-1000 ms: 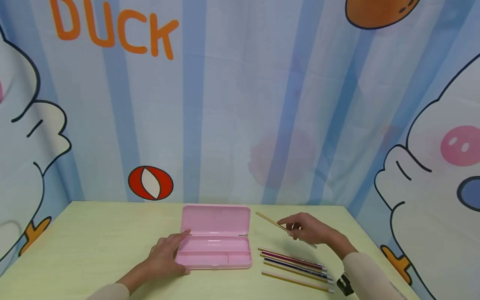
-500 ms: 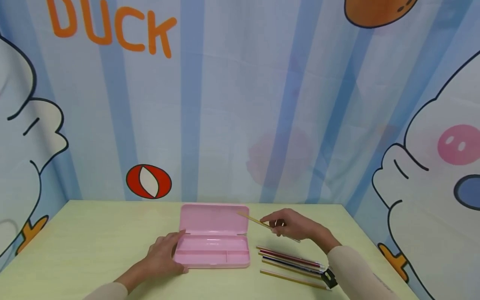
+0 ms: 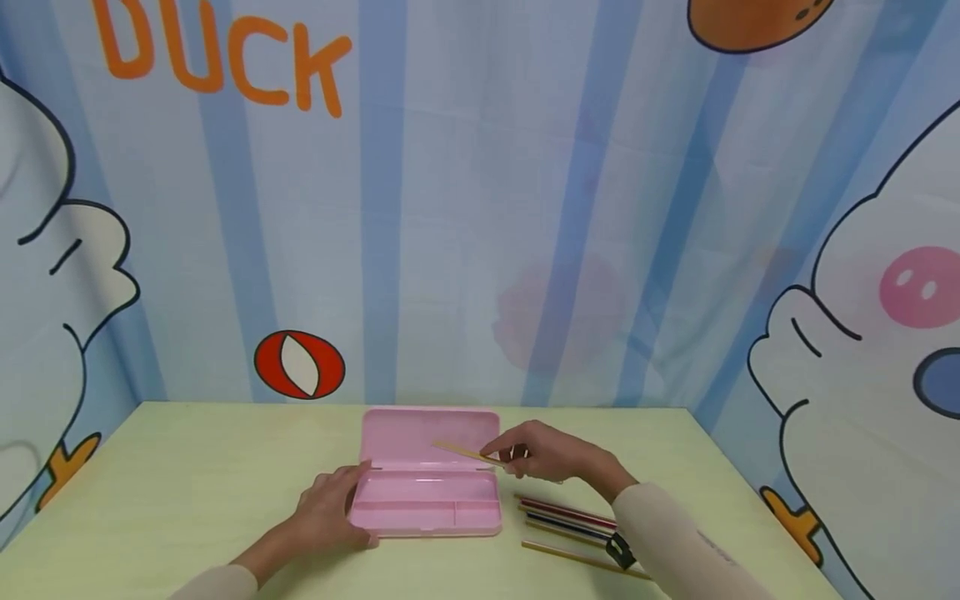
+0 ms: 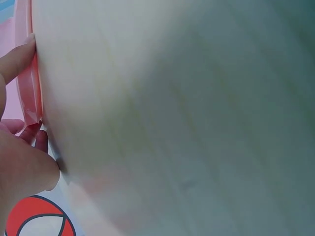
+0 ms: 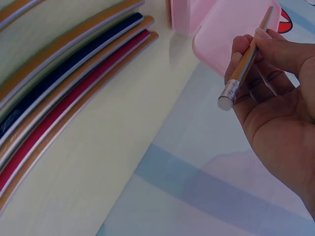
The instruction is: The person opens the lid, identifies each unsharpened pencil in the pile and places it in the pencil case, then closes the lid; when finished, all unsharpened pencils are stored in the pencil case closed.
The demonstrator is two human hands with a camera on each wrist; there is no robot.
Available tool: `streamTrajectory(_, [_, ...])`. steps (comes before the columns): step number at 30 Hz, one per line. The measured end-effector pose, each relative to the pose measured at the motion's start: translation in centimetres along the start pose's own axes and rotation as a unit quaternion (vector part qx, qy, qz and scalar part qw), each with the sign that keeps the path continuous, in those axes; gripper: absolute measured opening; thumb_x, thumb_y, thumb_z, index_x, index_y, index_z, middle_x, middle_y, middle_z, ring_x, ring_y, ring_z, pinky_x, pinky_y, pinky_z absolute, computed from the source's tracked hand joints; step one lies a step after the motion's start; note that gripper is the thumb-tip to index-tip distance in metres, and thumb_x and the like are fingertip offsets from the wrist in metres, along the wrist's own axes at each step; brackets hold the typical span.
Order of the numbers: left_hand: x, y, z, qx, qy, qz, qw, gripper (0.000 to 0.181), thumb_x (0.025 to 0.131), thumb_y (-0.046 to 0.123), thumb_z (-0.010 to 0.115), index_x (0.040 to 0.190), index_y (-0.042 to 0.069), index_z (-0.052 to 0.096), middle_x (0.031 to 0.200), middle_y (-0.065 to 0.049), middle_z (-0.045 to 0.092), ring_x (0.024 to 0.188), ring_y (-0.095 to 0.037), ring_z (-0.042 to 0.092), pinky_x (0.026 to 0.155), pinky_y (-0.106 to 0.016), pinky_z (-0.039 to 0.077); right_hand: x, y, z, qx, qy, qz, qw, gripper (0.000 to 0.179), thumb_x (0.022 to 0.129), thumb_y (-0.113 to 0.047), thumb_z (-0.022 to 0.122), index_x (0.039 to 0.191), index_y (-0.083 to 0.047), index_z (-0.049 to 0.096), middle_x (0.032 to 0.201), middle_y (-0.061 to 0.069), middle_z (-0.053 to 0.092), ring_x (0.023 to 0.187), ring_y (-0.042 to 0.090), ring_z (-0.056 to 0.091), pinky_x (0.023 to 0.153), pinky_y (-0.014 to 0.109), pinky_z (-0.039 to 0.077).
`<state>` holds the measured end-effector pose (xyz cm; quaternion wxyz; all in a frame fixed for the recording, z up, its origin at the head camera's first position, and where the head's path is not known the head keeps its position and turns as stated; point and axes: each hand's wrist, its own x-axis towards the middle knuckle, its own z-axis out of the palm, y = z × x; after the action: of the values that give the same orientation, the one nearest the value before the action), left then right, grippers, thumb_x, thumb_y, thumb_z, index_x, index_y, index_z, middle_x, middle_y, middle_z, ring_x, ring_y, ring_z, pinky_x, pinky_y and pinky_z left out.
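An open pink pencil case [image 3: 412, 518] lies on the table, its lid [image 3: 412, 429] tipped back and its tray divided into compartments. My left hand [image 3: 322, 515] grips the case's left end, thumb at the front corner and fingers by the hinge. Over the right part of the lid, my right hand [image 3: 551, 452] pinches a yellow pencil [image 5: 245, 64] between thumb and fingers. The pencil's plain end points left across the lid; its metal-capped eraser end faces the right wrist camera. No pencil shows in the tray.
Several pencils [image 3: 566, 523], yellow, red and dark blue, lie side by side right of the case, partly under the right sleeve [image 3: 675, 533]. One yellow pencil [image 3: 577, 557] lies apart, nearer the front. A printed curtain [image 3: 450, 208] hangs behind the pale table [image 3: 225, 467].
My right hand has carried the pencil leftward, from the table's right side to over the lid. The right sleeve now covers the pencils' right ends. My left hand stays on the case.
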<state>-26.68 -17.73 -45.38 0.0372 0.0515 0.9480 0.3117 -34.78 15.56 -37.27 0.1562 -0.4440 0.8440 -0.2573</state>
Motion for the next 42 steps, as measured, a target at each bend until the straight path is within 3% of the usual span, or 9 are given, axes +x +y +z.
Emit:
streamTrajectory(4, [-0.1,0.1,-0.1,-0.003,0.005,0.007,1.0000,0.102,0.064,0.024,0.094,0.150,0.007,0.041,0.148,-0.019,0.047,0.121,-0.035,0.043,0.106,-0.064,0.032,1.2,-0.4,0.7,-0.008,-0.007,0.000,0.9999,0.038,0.096,0.005,0.057,0.131,-0.005,0.065,0.089,0.006,0.065,0.070,0.003,0.052,0.067,0.019,0.046])
streamTrajectory(11, [-0.1,-0.1,0.0,-0.002,0.014,0.014,0.9998,0.102,0.063,0.023,0.094,0.150,0.006,0.043,0.147,-0.018,0.049,0.122,-0.035,0.044,0.105,-0.064,0.033,3.3,-1.0,2.3,-0.007,-0.019,-0.003,0.9998,0.041,0.091,0.010,0.056,0.128,-0.005,0.067,0.095,0.014,0.069,0.075,0.003,0.053,0.068,0.018,0.046])
streamTrajectory(17, [0.1,-0.6,0.3,-0.004,0.013,0.012,0.9998,0.104,0.063,0.025,0.095,0.151,0.008,0.042,0.147,-0.016,0.049,0.121,-0.033,0.044,0.105,-0.062,0.033,4.8,-1.1,3.7,-0.003,-0.026,0.007,0.9996,0.039,0.091,0.009,0.058,0.124,-0.006,0.070,0.088,0.003,0.065,0.073,0.002,0.050,0.066,0.015,0.043])
streamTrajectory(21, [0.0,-0.4,0.2,-0.005,0.014,0.011,0.9998,0.105,0.062,0.024,0.095,0.151,0.008,0.042,0.148,-0.016,0.049,0.121,-0.033,0.044,0.106,-0.062,0.033,5.4,-1.2,4.3,-0.020,-0.023,0.005,0.9995,0.037,0.091,0.008,0.059,0.122,-0.007,0.072,0.086,-0.001,0.064,0.071,0.002,0.049,0.065,0.015,0.042])
streamTrajectory(30, [-0.2,-0.6,-0.1,-0.006,0.013,0.011,0.9998,0.105,0.062,0.025,0.095,0.151,0.007,0.041,0.148,-0.017,0.048,0.122,-0.034,0.043,0.105,-0.063,0.033,6.9,-1.8,5.3,-0.041,-0.022,-0.016,0.9988,0.036,0.091,0.008,0.061,0.122,-0.007,0.072,0.085,0.005,0.067,0.068,0.001,0.048,0.064,0.014,0.043])
streamTrajectory(42, [-0.2,-0.3,-0.1,-0.004,0.013,0.011,0.9999,0.104,0.063,0.025,0.094,0.151,0.008,0.042,0.149,-0.017,0.048,0.122,-0.034,0.043,0.106,-0.063,0.033,7.6,-1.6,6.3,-0.031,-0.017,0.017,0.9992,0.032,0.090,0.008,0.064,0.118,-0.006,0.074,0.094,0.006,0.074,0.072,0.000,0.050,0.066,0.013,0.044])
